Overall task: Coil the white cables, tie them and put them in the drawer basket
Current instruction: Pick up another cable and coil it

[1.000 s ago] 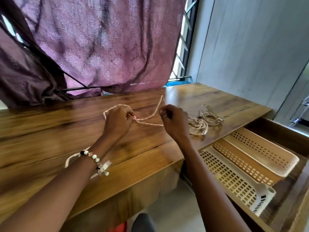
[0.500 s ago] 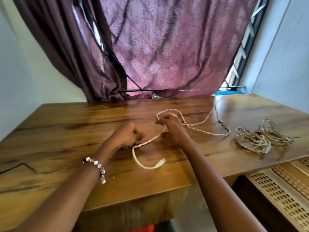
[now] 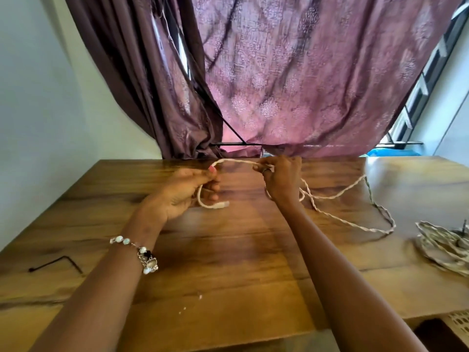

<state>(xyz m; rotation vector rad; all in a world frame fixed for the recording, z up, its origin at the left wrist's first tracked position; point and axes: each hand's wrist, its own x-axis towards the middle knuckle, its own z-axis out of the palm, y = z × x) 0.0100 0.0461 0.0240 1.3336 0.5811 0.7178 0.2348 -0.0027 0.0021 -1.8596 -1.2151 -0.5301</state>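
Observation:
A twisted white cable (image 3: 337, 196) runs across the wooden table (image 3: 228, 262). My left hand (image 3: 187, 191) pinches it near its end, and the plug end (image 3: 222, 205) hangs in a small loop below the fingers. My right hand (image 3: 281, 179) grips the same cable a short span to the right, raised above the table. From there the cable trails right in a long loose loop. A bundle of coiled cables (image 3: 444, 247) lies at the right edge. Only a corner of the perforated drawer basket (image 3: 456, 323) shows at the bottom right.
A small black hex key (image 3: 57, 264) lies on the table at the left. A purple curtain (image 3: 291, 80) hangs behind the table's far edge, with a window frame (image 3: 431, 72) at the right. A white wall stands on the left.
The view has swung left and the drawer basket has nearly left the frame. Both hands have lifted off the table and moved apart, stretching a short span of cable between them.

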